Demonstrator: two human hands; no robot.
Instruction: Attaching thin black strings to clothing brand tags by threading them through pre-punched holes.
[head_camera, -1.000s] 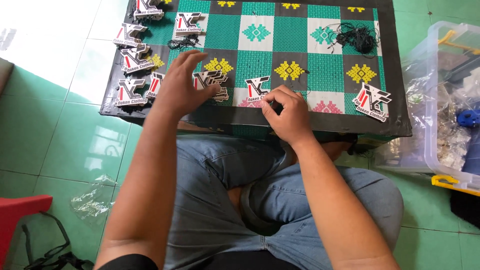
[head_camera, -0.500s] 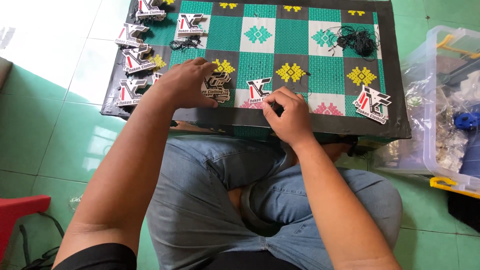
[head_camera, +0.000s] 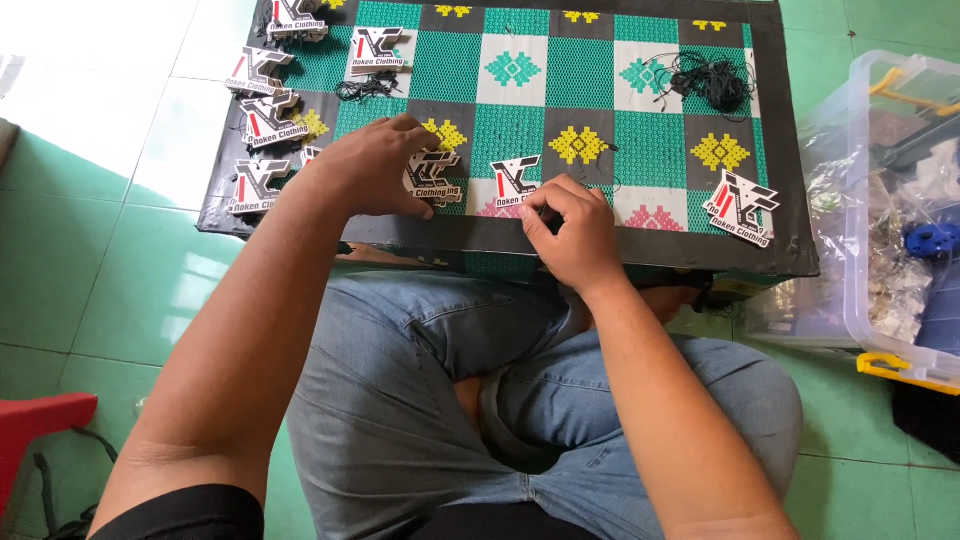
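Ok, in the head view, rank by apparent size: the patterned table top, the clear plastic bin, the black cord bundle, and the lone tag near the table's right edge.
1. Table top
2. Plastic bin, partly cut off by the frame
3. Black cord bundle and lone tag: look alike, not ranked

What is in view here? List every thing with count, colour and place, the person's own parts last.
Low table: one, black rim, top of green, black and white squares with yellow, green and pink motifs, ahead of the knees.
Die-cut tags: about nine showing, white, black and red; most at the left edge, one near the right edge, two by the hands.
Cord tangle: one, black, top right of the table.
Short cords: a small black bundle, upper left.
Storage bin: one, clear with yellow latches, right of the table.
Stool: one, red, bottom left.
Floor tiles: green.
Jeans: blue.
Left hand: grip on a tag pile.
Right hand: fingers pinched at a tag.
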